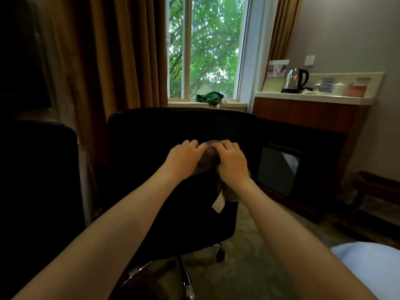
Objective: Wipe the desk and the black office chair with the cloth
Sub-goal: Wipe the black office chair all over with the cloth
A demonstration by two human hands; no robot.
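The black office chair (164, 131) stands in front of me with its backrest toward the window. A grey cloth (208, 159) with a white label lies bunched against the chair between my hands. My left hand (184, 159) grips the cloth's left side with curled fingers. My right hand (231, 163) grips its right side, and the rest of the cloth hangs below that wrist. The desk is not clearly in view.
A green cloth (210, 97) lies on the windowsill. At the right, a counter (311, 98) carries a kettle (294, 81) and small items, with a dark mini fridge (279, 169) below. A second dark seat (39, 169) stands left. Brown curtains (121, 50) flank the window.
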